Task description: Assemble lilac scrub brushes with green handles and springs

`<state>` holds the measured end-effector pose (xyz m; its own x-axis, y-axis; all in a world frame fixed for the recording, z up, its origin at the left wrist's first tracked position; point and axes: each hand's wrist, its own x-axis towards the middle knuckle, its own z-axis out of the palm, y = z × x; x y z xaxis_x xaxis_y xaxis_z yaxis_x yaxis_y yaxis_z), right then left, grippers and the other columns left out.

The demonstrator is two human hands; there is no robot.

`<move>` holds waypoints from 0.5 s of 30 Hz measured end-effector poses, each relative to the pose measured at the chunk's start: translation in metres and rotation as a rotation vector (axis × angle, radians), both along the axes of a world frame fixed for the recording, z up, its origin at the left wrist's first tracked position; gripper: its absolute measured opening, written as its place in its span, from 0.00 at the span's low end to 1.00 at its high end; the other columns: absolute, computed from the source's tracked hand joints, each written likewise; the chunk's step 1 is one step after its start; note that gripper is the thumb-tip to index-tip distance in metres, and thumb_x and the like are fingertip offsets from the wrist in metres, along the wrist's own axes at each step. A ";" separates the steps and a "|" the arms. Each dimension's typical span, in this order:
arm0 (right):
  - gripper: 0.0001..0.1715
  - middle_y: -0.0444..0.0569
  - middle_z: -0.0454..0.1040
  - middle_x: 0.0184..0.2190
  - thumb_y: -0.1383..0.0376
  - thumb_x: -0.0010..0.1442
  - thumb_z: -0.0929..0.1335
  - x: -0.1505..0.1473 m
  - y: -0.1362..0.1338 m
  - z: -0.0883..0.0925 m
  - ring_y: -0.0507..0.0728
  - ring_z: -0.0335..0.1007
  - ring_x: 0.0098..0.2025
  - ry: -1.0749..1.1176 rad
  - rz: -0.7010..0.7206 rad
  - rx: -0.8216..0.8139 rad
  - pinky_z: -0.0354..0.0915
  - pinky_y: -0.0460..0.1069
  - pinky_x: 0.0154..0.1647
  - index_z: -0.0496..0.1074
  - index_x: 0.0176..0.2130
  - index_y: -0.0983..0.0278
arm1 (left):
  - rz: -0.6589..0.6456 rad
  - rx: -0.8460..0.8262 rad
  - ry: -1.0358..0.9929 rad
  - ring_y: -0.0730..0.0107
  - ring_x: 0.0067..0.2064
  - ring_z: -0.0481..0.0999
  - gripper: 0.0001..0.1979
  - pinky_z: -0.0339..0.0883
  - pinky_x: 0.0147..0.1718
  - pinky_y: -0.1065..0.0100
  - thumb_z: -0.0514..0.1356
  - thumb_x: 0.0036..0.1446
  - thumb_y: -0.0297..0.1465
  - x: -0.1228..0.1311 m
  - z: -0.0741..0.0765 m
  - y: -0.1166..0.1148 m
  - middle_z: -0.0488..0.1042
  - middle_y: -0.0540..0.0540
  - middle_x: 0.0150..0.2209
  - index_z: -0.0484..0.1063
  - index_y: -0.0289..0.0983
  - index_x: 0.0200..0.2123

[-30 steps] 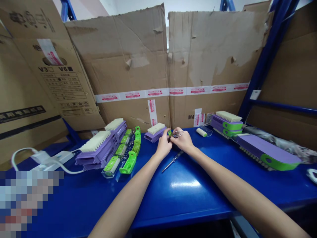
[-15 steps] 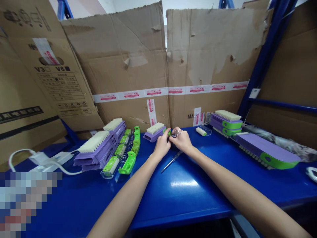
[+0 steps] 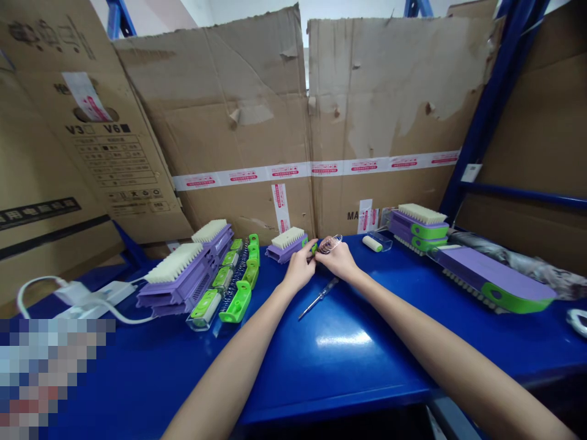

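Observation:
My left hand [image 3: 300, 267] is closed on a small green part [image 3: 313, 247], just right of a purple brush [image 3: 288, 243] with cream bristles. Close beside it, my right hand [image 3: 338, 259] pinches a coiled metal spring [image 3: 331, 244], whose loops stand out above the fingers. The fingertips of both hands nearly meet. Below the hands, a screwdriver [image 3: 317, 299] lies slanted on the blue table [image 3: 348, 366].
Purple brush bodies [image 3: 183, 281], a row of green end pieces [image 3: 237, 302] and springs lie at the left. A white roller [image 3: 372, 244] and stacked brushes [image 3: 418, 227] sit at the right. Cardboard [image 3: 238, 134] stands behind. A power strip [image 3: 98, 299] is far left.
The spring in my right hand has tilted, and its loops now spread up and to the right. My hands have shifted only slightly.

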<state>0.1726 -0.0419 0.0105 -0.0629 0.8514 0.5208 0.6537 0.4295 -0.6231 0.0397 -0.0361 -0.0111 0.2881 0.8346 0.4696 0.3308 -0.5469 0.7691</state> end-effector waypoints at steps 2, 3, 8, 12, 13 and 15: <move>0.05 0.45 0.73 0.22 0.67 0.46 0.66 0.001 0.001 -0.001 0.54 0.70 0.28 -0.001 0.004 -0.005 0.58 0.44 0.28 0.65 0.21 0.63 | 0.011 -0.010 0.011 0.65 0.41 0.78 0.29 0.69 0.45 0.65 0.53 0.49 0.19 0.000 0.000 0.000 0.79 0.43 0.37 0.63 0.32 0.57; 0.04 0.45 0.73 0.23 0.67 0.46 0.66 0.001 0.002 -0.002 0.54 0.70 0.28 0.012 0.005 -0.010 0.59 0.44 0.28 0.67 0.22 0.63 | 0.017 -0.016 0.015 0.65 0.40 0.78 0.29 0.69 0.44 0.66 0.53 0.49 0.19 0.000 0.000 0.001 0.79 0.43 0.36 0.63 0.32 0.57; 0.12 0.45 0.76 0.26 0.63 0.45 0.70 0.009 0.010 -0.008 0.53 0.71 0.29 0.209 0.145 -0.097 0.64 0.45 0.28 0.74 0.33 0.65 | 0.008 -0.131 -0.052 0.68 0.30 0.77 0.28 0.70 0.35 0.68 0.54 0.48 0.19 0.001 -0.001 0.007 0.78 0.47 0.27 0.63 0.30 0.56; 0.18 0.45 0.75 0.21 0.59 0.46 0.71 0.017 0.011 -0.005 0.51 0.69 0.23 0.308 0.362 -0.295 0.65 0.44 0.22 0.75 0.37 0.67 | -0.083 -0.340 -0.175 0.72 0.25 0.75 0.29 0.68 0.27 0.72 0.55 0.48 0.19 -0.001 0.005 0.008 0.76 0.50 0.23 0.61 0.29 0.56; 0.19 0.44 0.74 0.21 0.60 0.46 0.71 0.019 0.009 -0.003 0.50 0.69 0.22 0.310 0.386 -0.338 0.65 0.44 0.21 0.74 0.38 0.67 | -0.096 -0.378 -0.188 0.72 0.24 0.75 0.29 0.66 0.25 0.73 0.56 0.48 0.20 -0.002 0.008 0.007 0.76 0.50 0.23 0.61 0.29 0.56; 0.19 0.44 0.74 0.22 0.62 0.44 0.72 0.022 0.006 0.001 0.50 0.69 0.22 0.298 0.411 -0.388 0.65 0.43 0.19 0.74 0.38 0.67 | -0.113 -0.420 -0.181 0.72 0.24 0.75 0.27 0.63 0.23 0.75 0.58 0.48 0.21 -0.004 0.012 0.005 0.76 0.50 0.23 0.63 0.30 0.54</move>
<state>0.1943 -0.0356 0.0112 -0.3242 0.9190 0.2245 0.2582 0.3143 -0.9135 0.0358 -0.0311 0.0006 0.3329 0.9312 0.1486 0.1273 -0.2006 0.9714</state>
